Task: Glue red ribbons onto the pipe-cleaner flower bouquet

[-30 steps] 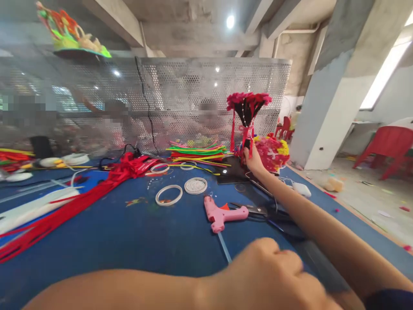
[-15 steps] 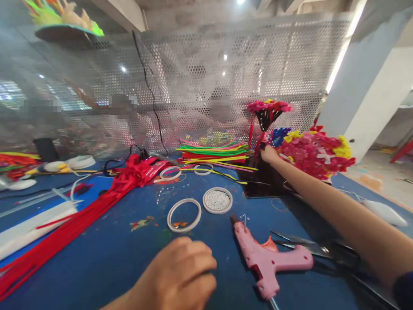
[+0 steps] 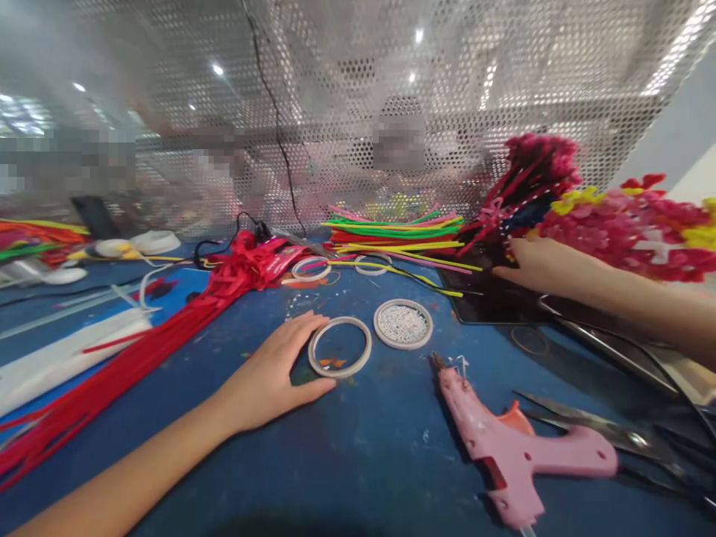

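Note:
My left hand [image 3: 274, 369] rests low over the table with thumb and fingers spread at the left side of a white ring [image 3: 312, 358]; its fingertips are at the rim, and I cannot tell if they press on it. Beside the ring is a round lid-like tray [image 3: 403, 324] filled with small white beads. My right hand [image 3: 531, 261] reaches to the back right, fingers apart, just below the stems of a pink-red pipe-cleaner flower bouquet [image 3: 542, 160]. That bouquet leans tilted near a larger pile of pink and yellow flowers [image 3: 620, 231].
A pink glue gun [image 3: 503, 440] and scissors [image 3: 615, 432] lie at the front right. Colourful pipe cleaners [image 3: 397, 231] are stacked at the back. Long red strands [image 3: 123, 373] stretch along the left. A perforated metal screen [image 3: 335, 97] stands behind the blue table [image 3: 358, 462].
My left hand has opened from a curled pose and moved to the ring. The bouquet, upright in my right hand before, now leans at the back right, and that hand's fingers have loosened.

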Action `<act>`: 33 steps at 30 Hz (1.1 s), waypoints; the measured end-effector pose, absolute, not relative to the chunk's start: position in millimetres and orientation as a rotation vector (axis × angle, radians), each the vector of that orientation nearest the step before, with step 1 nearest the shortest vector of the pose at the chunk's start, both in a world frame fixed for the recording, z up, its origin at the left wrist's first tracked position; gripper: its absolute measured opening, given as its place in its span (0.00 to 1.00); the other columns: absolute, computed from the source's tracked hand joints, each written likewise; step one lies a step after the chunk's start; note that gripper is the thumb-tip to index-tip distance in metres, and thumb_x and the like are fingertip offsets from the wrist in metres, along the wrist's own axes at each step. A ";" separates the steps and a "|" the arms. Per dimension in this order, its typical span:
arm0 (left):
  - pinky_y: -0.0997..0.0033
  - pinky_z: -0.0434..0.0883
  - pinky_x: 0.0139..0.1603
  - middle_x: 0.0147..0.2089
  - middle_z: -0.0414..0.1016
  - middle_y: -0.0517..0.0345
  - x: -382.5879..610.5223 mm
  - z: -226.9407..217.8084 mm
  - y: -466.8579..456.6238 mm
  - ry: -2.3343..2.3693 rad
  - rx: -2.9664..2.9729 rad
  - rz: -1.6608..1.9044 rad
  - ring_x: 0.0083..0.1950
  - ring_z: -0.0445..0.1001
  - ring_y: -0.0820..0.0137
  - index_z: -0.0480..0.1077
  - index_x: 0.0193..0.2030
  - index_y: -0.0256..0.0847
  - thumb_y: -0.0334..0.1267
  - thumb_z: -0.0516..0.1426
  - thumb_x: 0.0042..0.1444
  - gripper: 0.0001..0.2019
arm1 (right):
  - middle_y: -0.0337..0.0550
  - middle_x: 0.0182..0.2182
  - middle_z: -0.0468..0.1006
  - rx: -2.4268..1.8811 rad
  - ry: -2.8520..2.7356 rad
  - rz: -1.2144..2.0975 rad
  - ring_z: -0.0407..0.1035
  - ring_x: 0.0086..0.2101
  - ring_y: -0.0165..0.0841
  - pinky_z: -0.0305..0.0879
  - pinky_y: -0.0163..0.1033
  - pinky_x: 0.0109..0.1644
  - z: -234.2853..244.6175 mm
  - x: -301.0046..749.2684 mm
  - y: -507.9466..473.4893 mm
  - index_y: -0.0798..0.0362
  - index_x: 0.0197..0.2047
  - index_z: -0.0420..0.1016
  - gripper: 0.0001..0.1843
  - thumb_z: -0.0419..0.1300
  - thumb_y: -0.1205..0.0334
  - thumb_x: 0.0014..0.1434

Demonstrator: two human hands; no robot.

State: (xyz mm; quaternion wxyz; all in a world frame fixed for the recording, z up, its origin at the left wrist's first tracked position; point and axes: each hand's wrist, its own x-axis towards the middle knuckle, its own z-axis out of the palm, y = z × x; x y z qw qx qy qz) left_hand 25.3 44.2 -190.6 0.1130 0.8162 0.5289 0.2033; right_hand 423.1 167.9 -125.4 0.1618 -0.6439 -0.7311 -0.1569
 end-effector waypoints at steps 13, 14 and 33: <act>0.54 0.59 0.59 0.60 0.61 0.51 48.7 -191.1 48.8 1.527 2.097 0.861 0.61 0.60 0.59 0.54 0.57 0.47 0.50 0.54 0.51 0.27 | 0.43 0.33 0.75 -1.362 -2.520 -0.371 0.68 0.31 0.34 0.60 0.38 0.33 -117.1 371.0 86.2 0.51 0.36 0.73 0.09 0.55 0.59 0.52; 0.54 0.58 0.59 0.60 0.61 0.50 55.3 -190.9 52.3 1.470 2.063 0.926 0.61 0.59 0.60 0.53 0.57 0.46 0.50 0.54 0.52 0.27 | 0.43 0.33 0.75 -1.356 -2.509 -0.371 0.68 0.31 0.34 0.60 0.38 0.33 -115.1 367.5 85.0 0.51 0.35 0.72 0.08 0.55 0.60 0.53; 0.58 0.54 0.63 0.63 0.56 0.52 115.5 -190.0 94.2 1.275 2.279 0.676 0.63 0.56 0.62 0.50 0.59 0.45 0.52 0.59 0.44 0.37 | 0.42 0.36 0.72 -1.163 -2.748 0.353 0.66 0.35 0.29 0.62 0.33 0.38 -139.7 380.2 41.7 0.53 0.43 0.71 0.10 0.52 0.66 0.59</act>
